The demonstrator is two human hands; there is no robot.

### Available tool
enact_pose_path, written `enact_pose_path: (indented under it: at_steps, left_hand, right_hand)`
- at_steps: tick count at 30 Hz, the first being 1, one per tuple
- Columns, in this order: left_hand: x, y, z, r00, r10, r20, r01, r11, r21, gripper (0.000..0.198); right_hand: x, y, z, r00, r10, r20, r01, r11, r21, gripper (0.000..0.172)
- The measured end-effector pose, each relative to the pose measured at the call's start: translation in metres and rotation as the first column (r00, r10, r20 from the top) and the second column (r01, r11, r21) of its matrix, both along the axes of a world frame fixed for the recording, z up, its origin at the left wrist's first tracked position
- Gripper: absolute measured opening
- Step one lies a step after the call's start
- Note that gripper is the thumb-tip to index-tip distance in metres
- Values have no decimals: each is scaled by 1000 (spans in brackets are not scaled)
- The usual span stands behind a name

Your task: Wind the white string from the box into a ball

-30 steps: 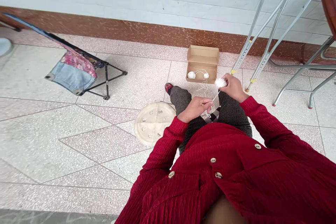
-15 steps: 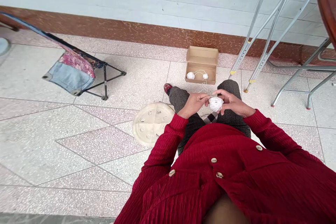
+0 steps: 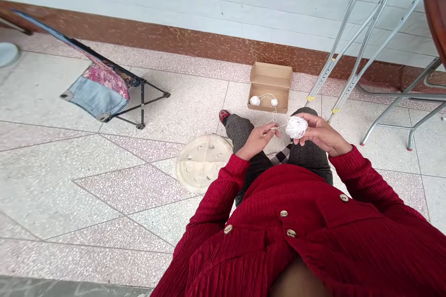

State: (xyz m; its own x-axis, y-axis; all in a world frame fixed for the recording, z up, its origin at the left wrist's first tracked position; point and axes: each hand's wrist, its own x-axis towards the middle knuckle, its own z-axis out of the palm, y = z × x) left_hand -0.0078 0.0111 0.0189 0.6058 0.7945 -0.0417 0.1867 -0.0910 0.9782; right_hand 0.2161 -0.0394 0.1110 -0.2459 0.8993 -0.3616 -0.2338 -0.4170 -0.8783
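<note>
A white ball of yarn (image 3: pixel 296 127) is gripped in the fingers of my right hand (image 3: pixel 322 134), above my right knee. My left hand (image 3: pixel 259 139) pinches the strand of yarn (image 3: pixel 280 126) that runs from this ball. Beyond my knees an open cardboard box (image 3: pixel 270 76) stands on the floor. In it lie a white yarn ball (image 3: pixel 255 100) at the left and a smaller white yarn ball (image 3: pixel 274 102) at the right, with loose yarn between them. Some yarn hangs over the box's front edge toward my left hand.
A round plastic lid (image 3: pixel 204 163) with holes lies on the floor by my left leg. A folding stool (image 3: pixel 95 95) stands farther left. Metal crutches (image 3: pixel 351 74) lean on the wall at the right, near a metal-legged chair (image 3: pixel 400 102).
My right hand has moved right and slightly up with the yarn ball, away from my left hand. A taut strand now shows between the two hands. The view has shifted slightly.
</note>
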Motion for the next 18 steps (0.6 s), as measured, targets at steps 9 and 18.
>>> enact_pose_path:
  at_steps: [9, 18]
  left_hand:
    - [-8, 2, 0, 986, -122, 112, 140, 975, -171, 49]
    - [-44, 32, -2, 997, 74, 18, -73, 996, -54, 42]
  right_hand:
    - [24, 16, -1, 930, -345, -128, 351, 936, 27, 30]
    - [23, 27, 2, 843, -490, -221, 505, 863, 15, 23]
